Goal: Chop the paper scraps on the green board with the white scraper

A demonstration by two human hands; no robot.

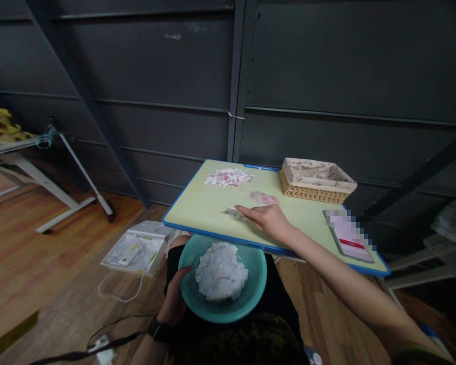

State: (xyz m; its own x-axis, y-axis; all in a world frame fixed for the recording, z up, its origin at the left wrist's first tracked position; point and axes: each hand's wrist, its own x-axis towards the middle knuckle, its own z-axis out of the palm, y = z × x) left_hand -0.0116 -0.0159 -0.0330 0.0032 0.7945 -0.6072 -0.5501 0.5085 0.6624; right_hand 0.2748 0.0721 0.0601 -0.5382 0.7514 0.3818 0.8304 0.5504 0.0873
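Observation:
My left hand [177, 291] grips the left rim of a teal plastic colander [259, 284], which rests on my lap. Inside it is a heap of white flaky pieces [222, 274] that look like paper scraps. Over the pale yellow tabletop [193, 207], my right hand [269, 220] is closed at the fingertips on a small pale flat piece [234, 212], blurred and too small to identify. Just beyond that hand lies a blurred pinkish-white clump [264, 198]. Farther back on the left is a spread pile of white and pink scraps [228, 177].
A cloth-lined wicker basket [315, 195] stands at the table's back right, with a phone [349, 238] nearer me. An open white box [135, 252] with a cable sits on the floor at left. Behind the table rises a dark panel wall [175, 66].

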